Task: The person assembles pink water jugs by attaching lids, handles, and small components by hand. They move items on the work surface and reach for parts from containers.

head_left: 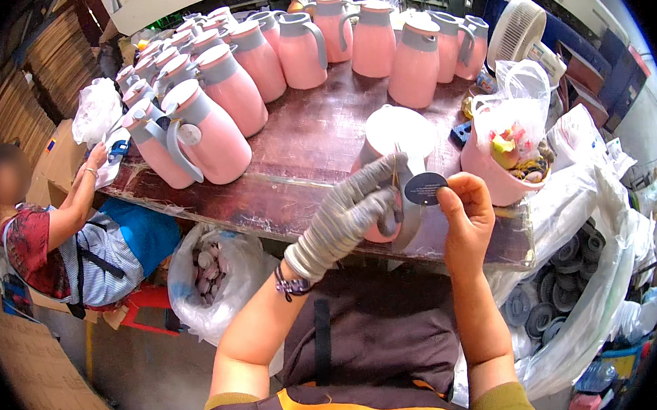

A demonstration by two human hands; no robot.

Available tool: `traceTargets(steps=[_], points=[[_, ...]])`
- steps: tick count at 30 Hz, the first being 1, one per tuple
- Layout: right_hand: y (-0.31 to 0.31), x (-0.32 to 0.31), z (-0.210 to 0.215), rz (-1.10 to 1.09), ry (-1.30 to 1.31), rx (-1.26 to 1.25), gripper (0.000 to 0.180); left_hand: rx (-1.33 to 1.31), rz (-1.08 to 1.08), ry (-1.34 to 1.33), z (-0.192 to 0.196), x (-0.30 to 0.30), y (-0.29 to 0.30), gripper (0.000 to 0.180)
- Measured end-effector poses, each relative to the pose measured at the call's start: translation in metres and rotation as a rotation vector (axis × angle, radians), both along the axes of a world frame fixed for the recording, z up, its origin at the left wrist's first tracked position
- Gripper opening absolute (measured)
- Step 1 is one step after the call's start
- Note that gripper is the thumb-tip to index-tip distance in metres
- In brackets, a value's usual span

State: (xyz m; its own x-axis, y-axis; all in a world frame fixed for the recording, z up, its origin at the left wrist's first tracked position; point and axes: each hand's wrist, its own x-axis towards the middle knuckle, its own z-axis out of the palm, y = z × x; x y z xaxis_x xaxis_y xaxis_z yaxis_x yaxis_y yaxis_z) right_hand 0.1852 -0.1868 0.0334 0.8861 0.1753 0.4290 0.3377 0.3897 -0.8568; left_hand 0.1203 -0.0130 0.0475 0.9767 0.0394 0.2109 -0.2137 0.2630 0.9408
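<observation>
In my bare right hand [468, 214], thumb and fingers pinch a round dark tag [421, 190] with small pale print and a small hole near its edge. My left hand [348, 219], in a grey striped glove, is closed beside it. Its fingertips appear to pinch a thin tan cord [396, 176]. Right behind both hands stands a pink and grey vacuum jug with a white top [399, 130], near the table's front edge. The hands hide much of its body and handle. Whether the cord joins the tag, I cannot tell.
Many pink jugs [220, 132] crowd the wooden table [301, 146] at left and back. A pink container of scraps [494, 177] and a white fan [516, 30] stand right. Bags of parts [215, 270] sit below. Someone at left [65, 246] handles plastic.
</observation>
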Motion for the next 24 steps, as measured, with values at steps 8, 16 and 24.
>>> traceTargets(steps=[8, 16, 24], points=[[0.006, -0.006, 0.014, 0.046, -0.003, -0.132, 0.010, 0.477, 0.238, -0.251, 0.008, -0.003, -0.012, 0.062], [0.016, -0.023, -0.007, 0.115, 0.101, -0.161, 0.020, 0.320, 0.387, -0.194, -0.004, -0.008, -0.016, 0.034], [-0.021, -0.054, -0.040, 0.251, 0.156, -0.423, 0.024, -0.072, 0.697, -0.188, 0.015, -0.016, 0.027, 0.015]])
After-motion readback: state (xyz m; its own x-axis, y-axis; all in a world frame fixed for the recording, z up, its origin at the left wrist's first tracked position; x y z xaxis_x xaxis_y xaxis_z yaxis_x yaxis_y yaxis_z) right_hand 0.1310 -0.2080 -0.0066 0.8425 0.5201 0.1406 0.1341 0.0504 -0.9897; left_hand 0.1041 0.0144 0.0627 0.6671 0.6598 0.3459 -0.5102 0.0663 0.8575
